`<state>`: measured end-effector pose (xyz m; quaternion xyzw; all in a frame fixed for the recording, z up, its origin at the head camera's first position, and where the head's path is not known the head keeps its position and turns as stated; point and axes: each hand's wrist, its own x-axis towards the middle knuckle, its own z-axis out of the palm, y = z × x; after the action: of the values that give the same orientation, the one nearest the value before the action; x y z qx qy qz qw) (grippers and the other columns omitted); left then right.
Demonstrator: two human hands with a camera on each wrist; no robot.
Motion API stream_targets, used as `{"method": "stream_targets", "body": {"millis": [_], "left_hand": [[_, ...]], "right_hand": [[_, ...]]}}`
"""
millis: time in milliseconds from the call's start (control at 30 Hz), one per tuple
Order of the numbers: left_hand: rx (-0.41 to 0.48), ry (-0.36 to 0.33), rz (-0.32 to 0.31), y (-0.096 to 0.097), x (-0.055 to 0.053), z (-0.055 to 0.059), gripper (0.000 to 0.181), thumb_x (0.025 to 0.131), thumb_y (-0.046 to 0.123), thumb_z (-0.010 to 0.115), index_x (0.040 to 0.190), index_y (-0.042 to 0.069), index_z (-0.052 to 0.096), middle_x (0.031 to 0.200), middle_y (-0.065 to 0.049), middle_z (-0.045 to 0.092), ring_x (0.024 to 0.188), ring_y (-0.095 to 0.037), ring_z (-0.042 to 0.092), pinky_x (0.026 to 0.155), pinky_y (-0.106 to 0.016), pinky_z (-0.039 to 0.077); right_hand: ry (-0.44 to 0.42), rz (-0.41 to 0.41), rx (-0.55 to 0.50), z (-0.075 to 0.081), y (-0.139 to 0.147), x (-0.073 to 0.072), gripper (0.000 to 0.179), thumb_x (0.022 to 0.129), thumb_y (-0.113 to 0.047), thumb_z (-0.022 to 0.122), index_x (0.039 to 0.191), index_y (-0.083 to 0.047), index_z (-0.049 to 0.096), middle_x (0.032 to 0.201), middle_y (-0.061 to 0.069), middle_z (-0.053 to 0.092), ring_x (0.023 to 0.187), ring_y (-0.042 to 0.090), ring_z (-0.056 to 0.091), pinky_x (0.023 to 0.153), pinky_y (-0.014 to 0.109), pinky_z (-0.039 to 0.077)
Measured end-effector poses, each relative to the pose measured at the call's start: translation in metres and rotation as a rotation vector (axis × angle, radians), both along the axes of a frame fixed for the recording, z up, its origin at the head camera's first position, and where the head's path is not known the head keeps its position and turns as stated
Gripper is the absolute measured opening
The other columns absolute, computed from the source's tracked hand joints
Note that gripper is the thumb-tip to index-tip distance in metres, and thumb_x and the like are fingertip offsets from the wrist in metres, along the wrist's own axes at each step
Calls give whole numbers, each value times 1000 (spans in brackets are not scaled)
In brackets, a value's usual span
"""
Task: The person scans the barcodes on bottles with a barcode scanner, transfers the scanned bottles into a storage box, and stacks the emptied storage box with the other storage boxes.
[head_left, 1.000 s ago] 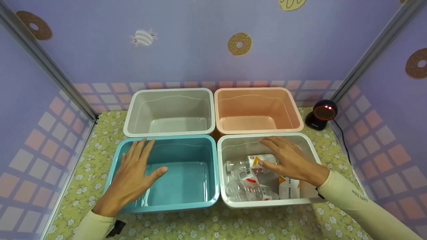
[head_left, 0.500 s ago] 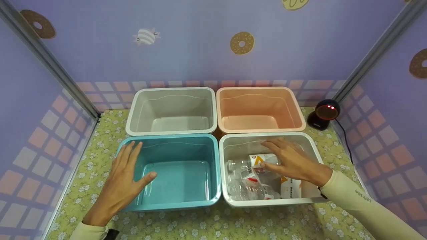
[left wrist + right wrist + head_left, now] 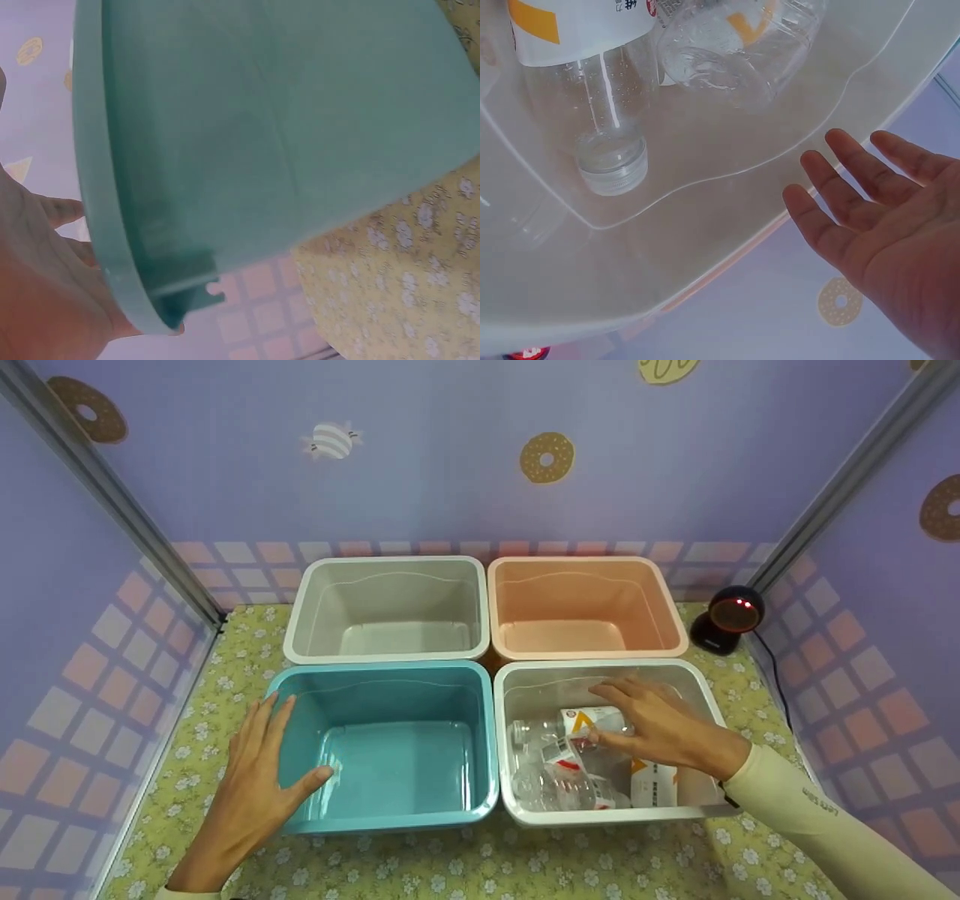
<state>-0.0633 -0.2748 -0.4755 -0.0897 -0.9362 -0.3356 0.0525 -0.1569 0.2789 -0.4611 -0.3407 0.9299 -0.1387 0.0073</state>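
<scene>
My left hand [image 3: 251, 787] is spread with straight fingers along the left side of the teal bin [image 3: 382, 823], thumb over its interior. The left wrist view has the outer wall of that bin, with the left hand [image 3: 52, 285] beside its rim. My right hand [image 3: 660, 727] hovers over the front right white bin [image 3: 615, 815], holding nothing. Several clear plastic bottles [image 3: 574, 784] with white, orange and red labels lie in that bin. In the right wrist view a capped bottle [image 3: 615, 97] lies apart from the relaxed fingertips [image 3: 799, 199].
Behind stand a light grey bin [image 3: 386, 658] and a peach bin [image 3: 589, 655], rims close to the front pair. A black scanner [image 3: 726, 619] with red lights and a cable stands at the back right. The tablecloth [image 3: 420, 862] is floral; purple panels enclose the table.
My left hand has moved left and slightly down, from over the teal bin to its left side. The right hand stays nearly in place over the bottles.
</scene>
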Motion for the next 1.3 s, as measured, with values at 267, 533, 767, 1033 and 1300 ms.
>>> {"method": "stream_targets", "body": {"millis": [267, 533, 767, 1033, 1300], "left_hand": [[32, -16, 37, -10, 13, -12, 107, 99, 42, 83, 179, 16, 17, 183, -23, 5, 166, -56, 1, 118, -91, 9], [26, -71, 80, -17, 23, -26, 115, 97, 42, 86, 180, 17, 10, 184, -20, 3, 165, -55, 6, 105, -92, 27], [41, -35, 109, -22, 29, -37, 131, 86, 40, 96, 180, 17, 7, 183, -22, 4, 161, -61, 14, 104, -96, 26], [114, -26, 99, -31, 33, -46, 148, 72, 35, 103, 180, 21, 3, 183, -23, 4, 158, -66, 18, 105, -95, 24], [204, -90, 107, -38, 39, -51, 153, 68, 34, 105, 180, 21, 1, 181, -29, 3, 158, -68, 12, 108, -95, 18]], "right_hand": [[-31, 39, 4, -3, -1, -1, 72, 104, -56, 73, 154, -6, 61, 152, 19, 63, 144, 49, 54, 116, 70, 45], [-29, 136, -15, -8, -7, -2, 69, 100, -50, 80, 155, -13, 62, 149, 11, 65, 138, 38, 61, 111, 62, 53], [-102, 190, -18, -10, -12, 0, 74, 96, -51, 84, 152, -8, 63, 151, 13, 65, 138, 38, 62, 113, 59, 53], [-164, 223, -17, -13, -19, 2, 75, 94, -54, 85, 153, -15, 63, 157, 14, 61, 139, 38, 61, 111, 62, 54], [-154, 279, 4, -19, -27, 4, 80, 92, -65, 83, 150, -13, 67, 145, 8, 68, 131, 29, 65, 111, 57, 53]]}}
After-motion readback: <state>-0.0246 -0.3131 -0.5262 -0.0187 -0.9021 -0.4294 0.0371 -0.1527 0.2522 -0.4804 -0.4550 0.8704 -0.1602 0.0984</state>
